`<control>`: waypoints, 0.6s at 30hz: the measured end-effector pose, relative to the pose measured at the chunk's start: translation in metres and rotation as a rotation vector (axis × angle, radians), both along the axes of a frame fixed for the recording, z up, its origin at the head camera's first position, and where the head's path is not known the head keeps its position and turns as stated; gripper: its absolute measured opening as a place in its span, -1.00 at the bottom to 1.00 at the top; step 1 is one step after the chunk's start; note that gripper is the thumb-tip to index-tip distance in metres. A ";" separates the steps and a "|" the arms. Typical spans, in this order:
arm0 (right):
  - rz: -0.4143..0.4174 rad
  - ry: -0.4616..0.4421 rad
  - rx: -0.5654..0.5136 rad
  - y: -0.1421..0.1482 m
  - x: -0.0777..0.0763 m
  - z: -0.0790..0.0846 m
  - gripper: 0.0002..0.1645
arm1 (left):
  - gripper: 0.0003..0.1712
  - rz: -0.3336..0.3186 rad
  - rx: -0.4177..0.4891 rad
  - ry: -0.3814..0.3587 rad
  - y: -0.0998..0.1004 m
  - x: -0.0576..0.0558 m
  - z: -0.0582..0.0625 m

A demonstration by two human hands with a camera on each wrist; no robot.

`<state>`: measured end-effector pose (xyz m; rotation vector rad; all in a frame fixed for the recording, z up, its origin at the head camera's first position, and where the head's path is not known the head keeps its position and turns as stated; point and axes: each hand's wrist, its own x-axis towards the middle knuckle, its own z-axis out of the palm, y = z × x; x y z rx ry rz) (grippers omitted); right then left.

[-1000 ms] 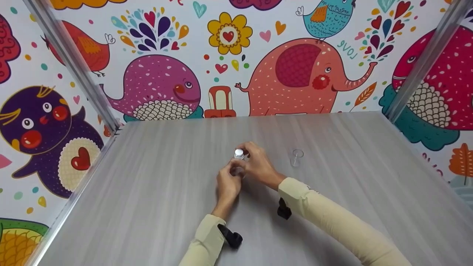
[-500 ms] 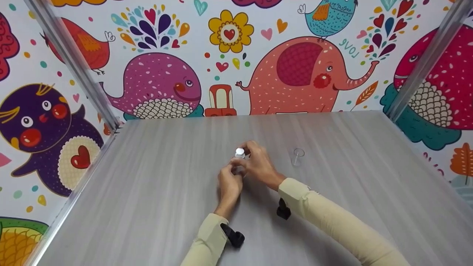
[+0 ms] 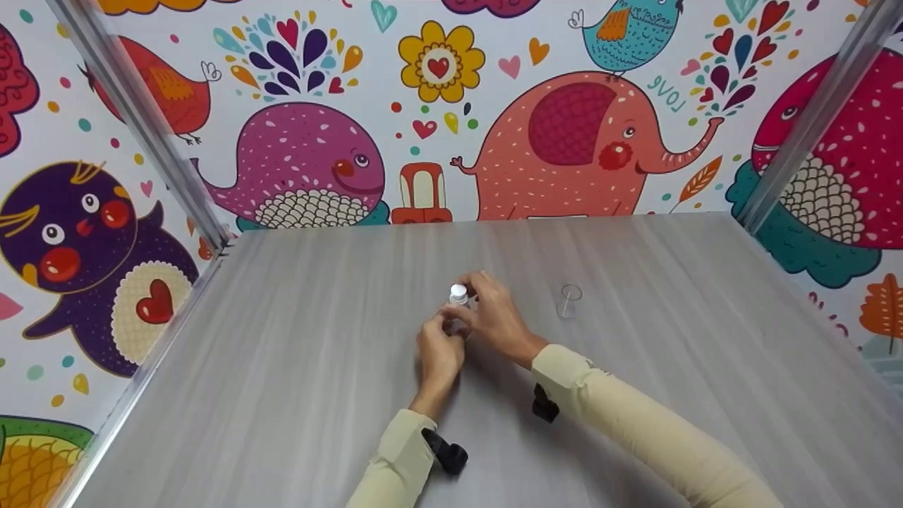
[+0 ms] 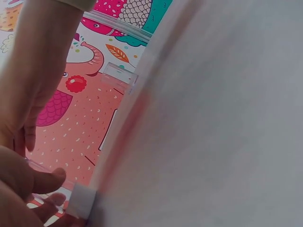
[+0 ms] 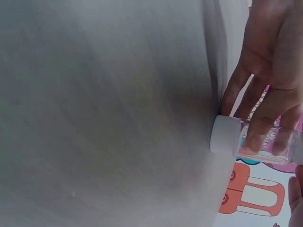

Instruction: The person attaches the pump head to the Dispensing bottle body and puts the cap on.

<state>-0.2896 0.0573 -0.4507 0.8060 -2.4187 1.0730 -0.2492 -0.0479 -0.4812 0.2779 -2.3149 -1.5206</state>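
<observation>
A clear bottle (image 5: 265, 139) stands upright on the table, with a white cap (image 3: 458, 291) on top and a white piece (image 5: 225, 135) around its foot. My left hand (image 3: 441, 349) grips the lower body, its fingers curled round the clear wall just above the foot. From the right, my right hand (image 3: 497, 317) holds the upper part below the cap, thumb in front and fingers behind. Its exact grip is partly hidden in the wrist views. A small clear cup (image 3: 568, 302) stands to the right of my right hand; the left wrist view shows this cup (image 4: 119, 75) too.
The table (image 3: 296, 353) has a grey wood-grain top. Behind it rises a wall (image 3: 423, 190) printed with cartoon animals. Metal posts (image 3: 152, 134) stand at the back corners. Black wrist cameras (image 3: 448, 451) hang under both sleeves.
</observation>
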 end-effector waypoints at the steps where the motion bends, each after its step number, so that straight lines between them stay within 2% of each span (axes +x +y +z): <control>1: 0.009 0.012 0.006 0.000 -0.001 0.000 -0.53 | -0.73 0.004 -0.003 -0.005 0.000 0.000 0.000; 6: 0.068 0.064 0.042 0.005 -0.006 0.002 -0.51 | -0.75 0.023 -0.025 -0.023 0.001 0.000 0.001; 10: 0.115 0.119 0.085 0.010 -0.009 0.002 -0.50 | -0.71 0.012 -0.020 0.002 0.001 -0.001 0.001; 18: 0.150 0.250 0.151 0.022 -0.013 -0.005 -0.45 | -0.40 -0.002 -0.011 0.071 -0.001 -0.004 -0.003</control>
